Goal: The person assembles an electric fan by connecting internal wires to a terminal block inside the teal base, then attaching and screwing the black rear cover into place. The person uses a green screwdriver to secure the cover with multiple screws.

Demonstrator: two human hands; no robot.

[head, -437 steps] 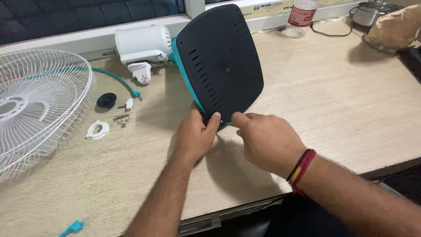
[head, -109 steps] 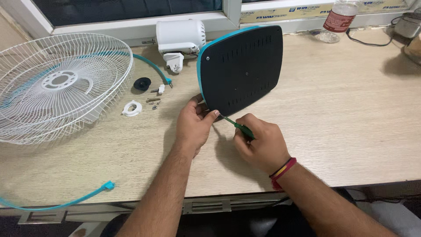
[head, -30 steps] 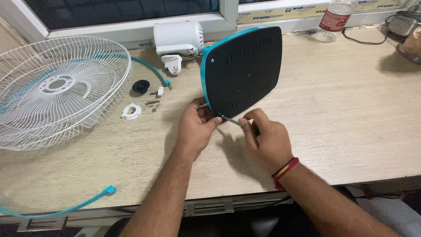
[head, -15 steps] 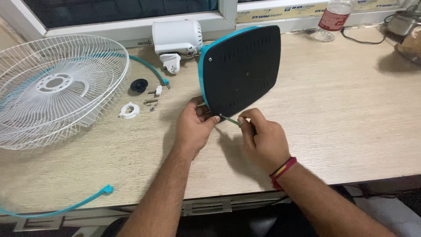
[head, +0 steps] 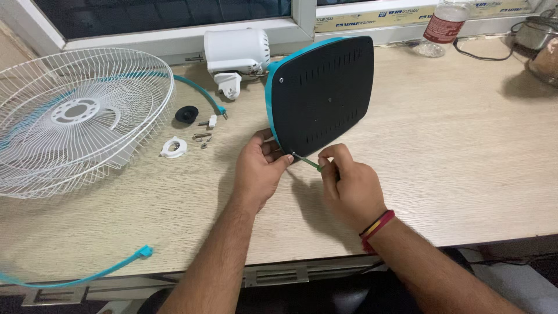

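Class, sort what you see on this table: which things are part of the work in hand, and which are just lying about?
In use: left hand steadying the fan base; right hand holding a green screwdriver at its lower corner.

Lying about: wire fan guard, white motor housing, white ring nut, loose screws, plastic bottle.

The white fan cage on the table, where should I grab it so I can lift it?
Grip the white fan cage by its thick outer rim at the near edge, one hand on each side. It lies flat and wide, and the thin wires inside would probably bend.
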